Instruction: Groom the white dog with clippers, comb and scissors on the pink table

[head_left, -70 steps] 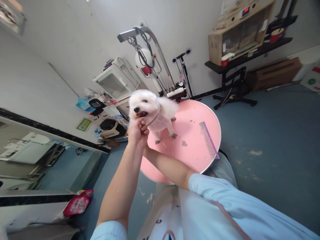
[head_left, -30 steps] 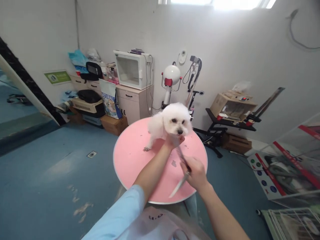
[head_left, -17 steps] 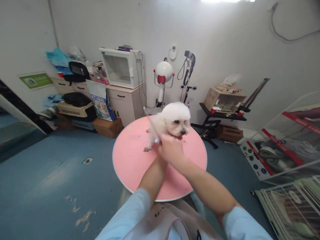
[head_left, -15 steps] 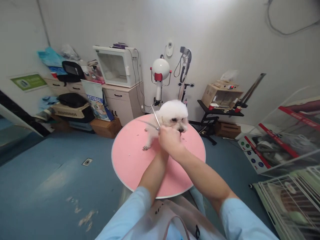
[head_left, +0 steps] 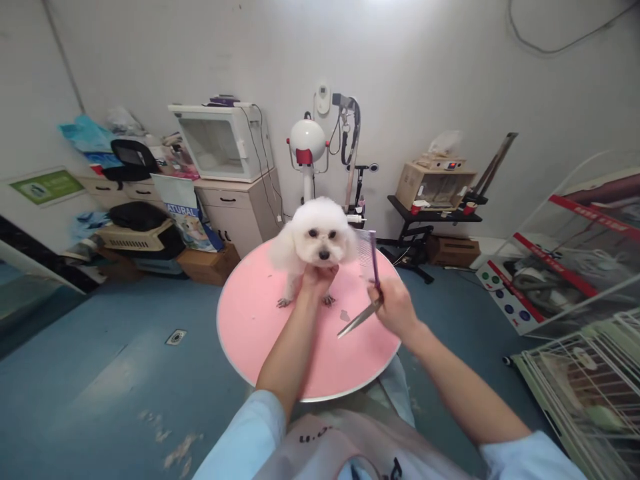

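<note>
A fluffy white dog is on the round pink grooming table, its head facing me. My left hand is under its chin, fingers curled into the fur and partly hidden by the muzzle. My right hand is to the right of the dog and grips two tools. A purple-handled comb points upward from it, teeth towards the dog's ear. From the same hand a pair of scissors points down and left over the tabletop, blades together.
Small clumps of cut fur lie on the tabletop. Behind stand a white dryer and a cabinet with a glass-fronted box. A wire cage is at the right, and a black stand behind it.
The dog's head has turned from facing right to facing me. My right hand has moved right, away from the dog; the scissors have closed and swung downward, and the comb has come into view.
</note>
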`<state>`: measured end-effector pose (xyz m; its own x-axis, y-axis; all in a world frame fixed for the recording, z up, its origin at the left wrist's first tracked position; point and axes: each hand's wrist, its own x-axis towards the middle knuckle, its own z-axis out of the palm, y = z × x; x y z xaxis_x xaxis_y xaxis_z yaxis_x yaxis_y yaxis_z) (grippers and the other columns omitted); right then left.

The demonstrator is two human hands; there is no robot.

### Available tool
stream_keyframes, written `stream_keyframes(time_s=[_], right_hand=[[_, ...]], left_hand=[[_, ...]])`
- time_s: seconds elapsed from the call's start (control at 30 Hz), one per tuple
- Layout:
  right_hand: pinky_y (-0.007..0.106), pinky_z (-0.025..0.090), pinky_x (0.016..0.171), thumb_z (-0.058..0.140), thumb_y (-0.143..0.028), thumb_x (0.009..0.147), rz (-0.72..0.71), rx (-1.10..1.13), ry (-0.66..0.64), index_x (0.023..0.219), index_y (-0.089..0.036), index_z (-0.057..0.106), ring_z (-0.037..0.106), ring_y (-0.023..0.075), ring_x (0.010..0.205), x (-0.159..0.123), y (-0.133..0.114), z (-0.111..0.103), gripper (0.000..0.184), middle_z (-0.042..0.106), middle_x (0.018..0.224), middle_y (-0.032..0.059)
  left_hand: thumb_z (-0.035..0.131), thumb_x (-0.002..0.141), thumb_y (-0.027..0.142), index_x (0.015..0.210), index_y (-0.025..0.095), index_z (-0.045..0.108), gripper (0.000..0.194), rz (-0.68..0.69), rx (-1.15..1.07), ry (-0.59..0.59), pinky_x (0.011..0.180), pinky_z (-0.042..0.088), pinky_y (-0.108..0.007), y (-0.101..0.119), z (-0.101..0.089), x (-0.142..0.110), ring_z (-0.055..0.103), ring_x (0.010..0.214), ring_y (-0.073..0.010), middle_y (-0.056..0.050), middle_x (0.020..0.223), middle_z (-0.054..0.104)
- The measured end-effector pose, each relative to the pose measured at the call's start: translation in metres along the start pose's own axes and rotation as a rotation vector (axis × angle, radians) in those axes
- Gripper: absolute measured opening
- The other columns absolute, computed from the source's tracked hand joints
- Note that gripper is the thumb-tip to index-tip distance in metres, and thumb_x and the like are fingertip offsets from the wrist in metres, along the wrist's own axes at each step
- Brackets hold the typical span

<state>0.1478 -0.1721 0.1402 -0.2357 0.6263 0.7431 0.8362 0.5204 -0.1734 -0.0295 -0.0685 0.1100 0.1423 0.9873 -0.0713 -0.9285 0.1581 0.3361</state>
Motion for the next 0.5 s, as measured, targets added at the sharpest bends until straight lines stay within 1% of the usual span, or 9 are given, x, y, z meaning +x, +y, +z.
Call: stream_keyframes(time_s=[0.03,0.1,0.17,0.2,0.27,0.37,0.43,0.5], right_hand=[[0.032,0.041,0.071,0.042,-0.025,0.091,-0.084,-0.052,0.005,0.086,-0.018,0.065,0.054,0.0191,0.069,0.017,0.010,-0.003,0.024,0.060,0.069,0.0056],[0.032,0.038,0.077,0.046,-0.022,0.089,-0.225,-0.142,-0.015,0.086,-0.019,0.068,0.052,0.0172,0.069,0.051,0.024,-0.007,0.023,0.060,0.069,0.0046],[0.033,0.035,0.081,0.047,-0.018,0.087,-0.358,-0.219,-0.067,0.086,-0.021,0.070,0.051,0.0155,0.067,0.079,0.029,-0.010,0.024,0.061,0.070,0.0036],[0.033,0.034,0.082,0.047,-0.016,0.086,-0.402,-0.250,-0.089,0.085,-0.021,0.071,0.050,0.0151,0.066,0.090,0.031,-0.011,0.025,0.062,0.070,0.0034],[0.033,0.032,0.083,0.045,-0.016,0.086,-0.416,-0.286,-0.100,0.088,-0.021,0.072,0.052,0.0151,0.067,0.106,0.033,-0.013,0.027,0.064,0.073,0.0041],[0.032,0.031,0.083,0.045,-0.025,0.091,-0.334,-0.219,-0.090,0.106,-0.020,0.070,0.057,0.0160,0.073,0.124,0.037,-0.015,0.030,0.069,0.080,0.0061],[0.031,0.032,0.081,0.045,-0.029,0.092,-0.314,-0.135,-0.159,0.117,-0.020,0.066,0.060,0.0162,0.076,0.134,0.040,-0.013,0.034,0.071,0.083,0.0066],[0.031,0.032,0.078,0.045,-0.029,0.091,-0.344,-0.077,-0.272,0.119,-0.021,0.066,0.061,0.0161,0.075,0.143,0.040,-0.009,0.035,0.073,0.082,0.0060]], left_hand=[[0.070,0.071,0.024,0.085,0.020,0.062,0.017,0.008,-0.007,0.010,0.062,0.046,-0.023,0.001,-0.001,-0.001,0.060,0.075,-0.0134,-0.001,0.083,0.067],[0.069,0.070,0.023,0.080,0.019,0.060,0.014,0.035,-0.012,0.011,0.062,0.045,-0.024,0.002,-0.003,-0.002,0.059,0.073,-0.0134,0.000,0.079,0.066],[0.070,0.066,0.022,0.079,0.019,0.059,0.017,0.046,-0.004,0.005,0.063,0.045,-0.025,0.004,-0.007,0.001,0.059,0.073,-0.0134,0.000,0.078,0.065],[0.071,0.064,0.023,0.079,0.018,0.059,0.020,0.051,0.022,0.005,0.063,0.045,-0.025,0.005,-0.011,0.002,0.059,0.072,-0.0135,0.000,0.077,0.065],[0.075,0.058,0.025,0.077,0.018,0.060,0.025,0.094,0.150,0.042,0.062,0.044,-0.025,0.007,-0.025,0.003,0.059,0.069,-0.0136,0.000,0.073,0.064],[0.080,0.051,0.024,0.067,0.016,0.059,0.027,0.228,0.435,0.134,0.062,0.043,-0.024,0.009,-0.050,-0.004,0.059,0.069,-0.0135,-0.001,0.070,0.064],[0.081,0.050,0.024,0.068,0.016,0.064,0.026,0.327,0.548,0.142,0.067,0.044,-0.024,0.008,-0.062,-0.012,0.062,0.077,-0.0150,-0.003,0.077,0.068],[0.079,0.055,0.031,0.076,0.016,0.068,0.028,0.437,0.616,0.142,0.072,0.045,-0.026,0.007,-0.065,-0.020,0.063,0.081,-0.0162,-0.005,0.085,0.071]])
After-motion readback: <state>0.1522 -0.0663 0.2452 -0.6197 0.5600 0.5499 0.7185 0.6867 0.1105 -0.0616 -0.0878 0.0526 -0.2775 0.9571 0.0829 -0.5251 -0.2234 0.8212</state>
